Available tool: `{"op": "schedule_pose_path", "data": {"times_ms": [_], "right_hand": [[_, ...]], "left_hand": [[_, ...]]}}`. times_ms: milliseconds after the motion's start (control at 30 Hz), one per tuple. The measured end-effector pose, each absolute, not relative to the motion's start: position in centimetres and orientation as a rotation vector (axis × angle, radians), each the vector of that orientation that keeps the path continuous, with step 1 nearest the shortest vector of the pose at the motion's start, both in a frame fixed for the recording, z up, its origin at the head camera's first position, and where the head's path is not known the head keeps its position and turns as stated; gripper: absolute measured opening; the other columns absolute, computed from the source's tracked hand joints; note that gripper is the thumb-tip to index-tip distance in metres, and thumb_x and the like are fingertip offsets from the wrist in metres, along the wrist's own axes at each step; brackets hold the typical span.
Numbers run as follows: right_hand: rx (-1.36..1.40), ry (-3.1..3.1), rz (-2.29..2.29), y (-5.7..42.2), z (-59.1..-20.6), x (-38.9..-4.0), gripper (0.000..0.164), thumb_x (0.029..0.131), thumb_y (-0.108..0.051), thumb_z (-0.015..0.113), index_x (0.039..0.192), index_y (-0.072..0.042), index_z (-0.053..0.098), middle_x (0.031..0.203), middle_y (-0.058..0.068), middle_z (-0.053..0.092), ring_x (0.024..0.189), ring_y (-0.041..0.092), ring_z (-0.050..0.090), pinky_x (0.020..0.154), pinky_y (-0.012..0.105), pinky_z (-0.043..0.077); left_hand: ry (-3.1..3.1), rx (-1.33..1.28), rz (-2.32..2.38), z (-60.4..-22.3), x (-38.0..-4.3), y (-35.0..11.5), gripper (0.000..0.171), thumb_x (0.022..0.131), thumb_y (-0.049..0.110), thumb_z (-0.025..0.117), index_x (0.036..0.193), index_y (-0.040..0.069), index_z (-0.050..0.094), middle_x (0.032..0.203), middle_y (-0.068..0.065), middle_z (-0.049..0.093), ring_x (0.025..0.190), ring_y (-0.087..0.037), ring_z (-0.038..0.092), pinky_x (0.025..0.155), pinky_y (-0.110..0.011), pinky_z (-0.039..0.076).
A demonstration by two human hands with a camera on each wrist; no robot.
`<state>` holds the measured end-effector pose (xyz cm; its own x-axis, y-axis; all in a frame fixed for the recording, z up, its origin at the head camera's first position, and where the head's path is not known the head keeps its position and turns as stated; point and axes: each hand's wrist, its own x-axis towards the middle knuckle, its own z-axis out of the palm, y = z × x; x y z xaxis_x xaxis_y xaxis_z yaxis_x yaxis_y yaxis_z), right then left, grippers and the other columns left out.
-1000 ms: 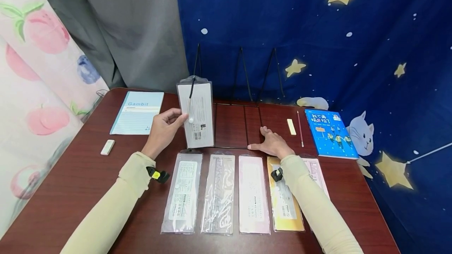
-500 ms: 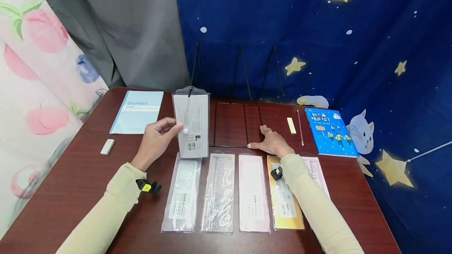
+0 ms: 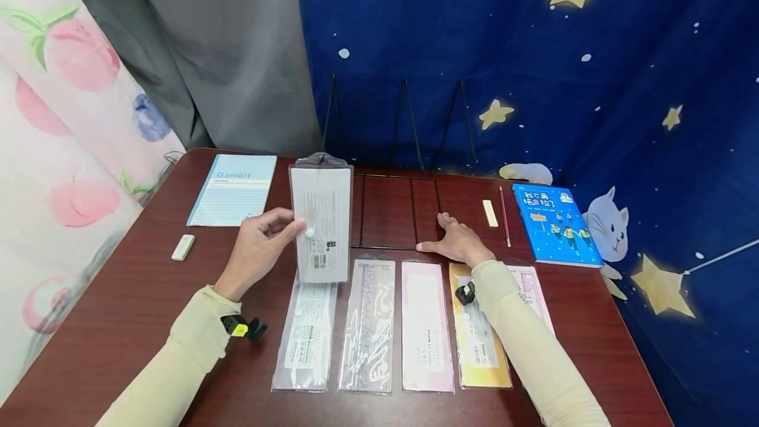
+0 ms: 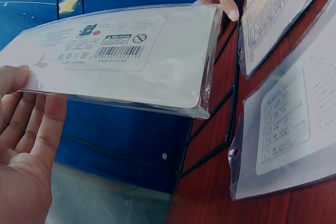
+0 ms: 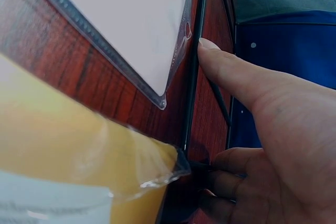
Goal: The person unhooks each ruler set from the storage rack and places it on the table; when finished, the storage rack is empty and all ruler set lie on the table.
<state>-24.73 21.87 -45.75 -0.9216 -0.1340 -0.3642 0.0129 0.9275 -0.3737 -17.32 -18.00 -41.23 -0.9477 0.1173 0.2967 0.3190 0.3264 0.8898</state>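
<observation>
My left hand (image 3: 259,246) pinches the left edge of a clear plastic packet (image 3: 321,229) with a white backing card. A barcode and a small bear print show on the packet (image 4: 118,51) in the left wrist view. It stands upright in front of a black wire rack (image 3: 388,248), its top tab in front of the leftmost hook (image 3: 328,117); the hook's tip is hidden. My right hand (image 3: 458,241) rests on the rack's base, thumb on the front wire. In the right wrist view the right hand (image 5: 278,114) has a straight thumb; its other fingertips are in shadow.
Several flat packets (image 3: 428,328) lie in a row in front of the rack, the leftmost (image 3: 305,341) partly covered by the held one. A notebook (image 3: 231,193) and a white eraser (image 3: 183,247) lie left; a cream stick (image 3: 489,213), pencil (image 3: 505,216) and blue book (image 3: 556,224) right.
My left hand has drawn the packet down and toward me along the hook. The hook's end crossed in front of the card before and is now out of sight. The right hand has stayed put.
</observation>
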Motion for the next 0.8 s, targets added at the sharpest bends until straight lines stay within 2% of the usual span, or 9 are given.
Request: {"op": "schedule_pose_path", "data": {"times_ms": [300, 400, 633, 800], "right_hand": [[-0.097, 2.686, -0.533, 21.9, -45.7, -24.7, 0.11, 0.089, -0.066, 0.07, 0.167, -0.008, 0.017, 0.174, 0.017, 0.013, 0.159, 0.047, 0.017, 0.126, 0.063, 0.022], [-0.103, 2.685, -0.539, 21.8, -45.7, -24.8, 0.11, 0.089, -0.065, 0.07, 0.167, -0.008, 0.017, 0.174, 0.017, 0.013, 0.159, 0.047, 0.017, 0.126, 0.063, 0.023], [-0.088, 2.682, -0.543, 21.9, -45.7, -24.7, 0.11, 0.089, -0.066, 0.07, 0.167, -0.009, 0.018, 0.175, 0.016, 0.012, 0.16, 0.046, 0.016, 0.125, 0.064, 0.023], [-0.095, 2.681, -0.533, 21.9, -45.8, -24.7, 0.11, 0.089, -0.067, 0.069, 0.167, -0.008, 0.017, 0.175, 0.017, 0.011, 0.159, 0.047, 0.015, 0.125, 0.065, 0.022]], "left_hand": [[-2.43, -0.395, -1.669, -40.3, -15.9, -18.2, 0.015, 0.098, 0.019, 0.073, 0.107, 0.006, 0.076, 0.088, 0.012, 0.074, 0.068, -0.006, 0.062, 0.057, -0.022, 0.045], [-2.47, -0.37, -1.645, -40.0, -15.1, -18.6, 0.017, 0.099, 0.021, 0.073, 0.108, 0.007, 0.076, 0.087, 0.011, 0.074, 0.066, -0.009, 0.06, 0.056, -0.024, 0.044], [-2.6, -0.278, -1.642, -40.5, -13.8, -21.4, 0.024, 0.101, 0.028, 0.069, 0.113, 0.007, 0.075, 0.091, 0.009, 0.078, 0.077, -0.009, 0.072, 0.069, -0.023, 0.055], [-2.762, -0.134, -1.623, -41.7, -13.1, -24.1, 0.036, 0.104, 0.037, 0.064, 0.12, 0.006, 0.071, 0.101, -0.002, 0.077, 0.083, -0.009, 0.074, 0.077, -0.027, 0.06]]}}
